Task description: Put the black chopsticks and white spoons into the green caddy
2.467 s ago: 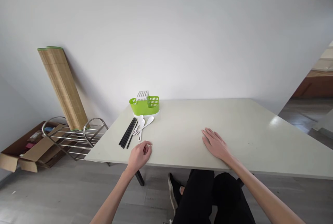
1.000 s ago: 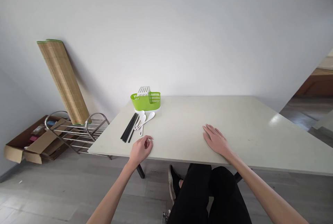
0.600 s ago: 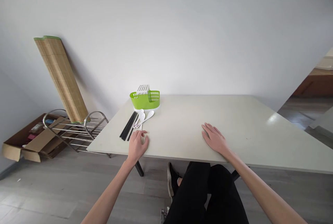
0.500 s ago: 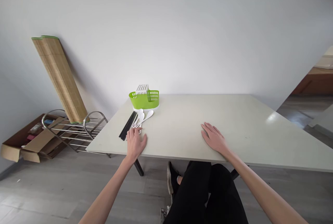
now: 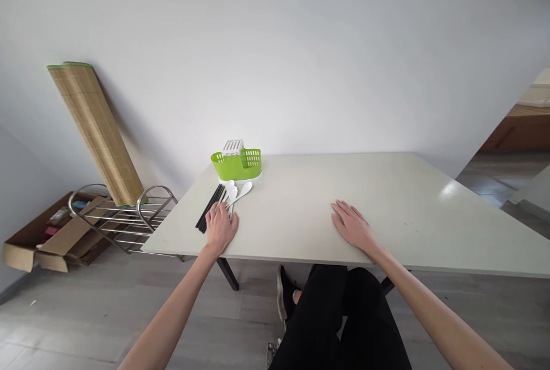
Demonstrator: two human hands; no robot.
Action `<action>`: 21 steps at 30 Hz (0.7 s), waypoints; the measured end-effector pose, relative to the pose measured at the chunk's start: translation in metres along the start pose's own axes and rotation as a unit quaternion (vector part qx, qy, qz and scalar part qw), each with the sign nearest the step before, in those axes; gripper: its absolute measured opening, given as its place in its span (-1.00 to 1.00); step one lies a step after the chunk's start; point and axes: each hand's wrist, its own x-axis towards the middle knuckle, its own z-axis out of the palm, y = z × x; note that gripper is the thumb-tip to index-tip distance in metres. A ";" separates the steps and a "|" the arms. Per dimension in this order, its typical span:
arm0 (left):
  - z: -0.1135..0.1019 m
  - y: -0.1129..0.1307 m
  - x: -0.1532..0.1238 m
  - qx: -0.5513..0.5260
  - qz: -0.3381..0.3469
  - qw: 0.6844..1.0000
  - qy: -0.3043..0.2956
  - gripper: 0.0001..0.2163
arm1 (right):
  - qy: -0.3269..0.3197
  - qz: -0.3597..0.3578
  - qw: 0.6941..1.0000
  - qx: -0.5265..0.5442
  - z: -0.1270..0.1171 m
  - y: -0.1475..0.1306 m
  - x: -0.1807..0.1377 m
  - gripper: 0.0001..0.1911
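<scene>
White, plastic-looking, long-handled spoons [image 5: 232,193]: right ahead of left hand [image 5: 220,225], bowls pointing away, one slanting right
Left hand grip: palm down, thumb out, fingers over the handles; can't tell if it's pinching any
Thin straight black sticks [image 5: 209,207]: just left of it, angled forward-right
Nearer hand: left, easily; right hand [image 5: 352,225] lies flat, fingers loosely spread, well off rightward

Left end of the table [image 5: 292,209] crowded

The basket [image 5: 238,172] is set in the far left corner, the wall [image 5: 301,66] behind it! In front, spoons [image 5: 232,193] are crossed, chopsticks [image 5: 211,204] laid to their left. Over the spoons' near ends the left hand [image 5: 220,227] is placed; the right hand [image 5: 353,227] is laid well rightward. Beyond the left edge, a rack [image 5: 146,220] is flanked by a box [image 5: 69,232], a mat [image 5: 97,132] propped above.
</scene>
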 end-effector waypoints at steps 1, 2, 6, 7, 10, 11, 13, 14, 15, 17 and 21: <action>0.000 0.000 0.000 0.008 0.002 1.000 0.000 -0.61 | -0.002 -0.001 1.000 0.002 -0.001 0.000 0.000 -0.34; 0.000 0.001 0.000 0.015 0.004 1.000 0.001 -0.61 | -0.004 -0.001 1.000 0.004 -0.001 0.000 -0.001 -0.33; -0.003 0.002 0.000 0.035 0.009 0.999 -0.004 -0.62 | -0.006 0.003 1.000 0.002 -0.004 -0.002 -0.001 -0.34; -0.003 0.002 0.001 0.037 0.009 0.999 -0.005 -0.62 | -0.005 0.003 1.000 0.001 -0.004 -0.002 -0.001 -0.35; -0.002 0.002 0.001 0.036 0.002 0.999 -0.005 -0.62 | 0.001 0.003 1.000 -0.002 -0.004 -0.003 -0.001 -0.36; -0.002 0.001 0.001 0.035 -0.001 0.999 -0.005 -0.62 | 0.002 0.002 1.000 -0.004 -0.004 -0.003 -0.001 -0.36; -0.001 0.001 0.001 0.033 -0.003 0.999 -0.004 -0.62 | 0.002 0.003 1.000 -0.006 -0.005 -0.004 -0.001 -0.35; 0.000 0.001 0.001 0.032 -0.001 0.999 -0.005 -0.61 | 0.001 0.005 1.000 -0.006 -0.005 -0.005 -0.001 -0.35; 0.000 0.000 0.001 0.032 0.003 0.999 -0.005 -0.61 | 0.001 0.007 1.000 -0.007 -0.006 -0.006 -0.001 -0.35; 0.000 0.001 0.001 0.036 0.010 0.999 -0.001 -0.62 | -0.001 0.009 1.000 -0.007 -0.008 -0.007 -0.002 -0.36; -0.002 0.002 0.001 0.042 0.021 0.999 0.005 -0.63 | 0.002 0.007 1.000 -0.005 -0.009 -0.006 -0.002 -0.37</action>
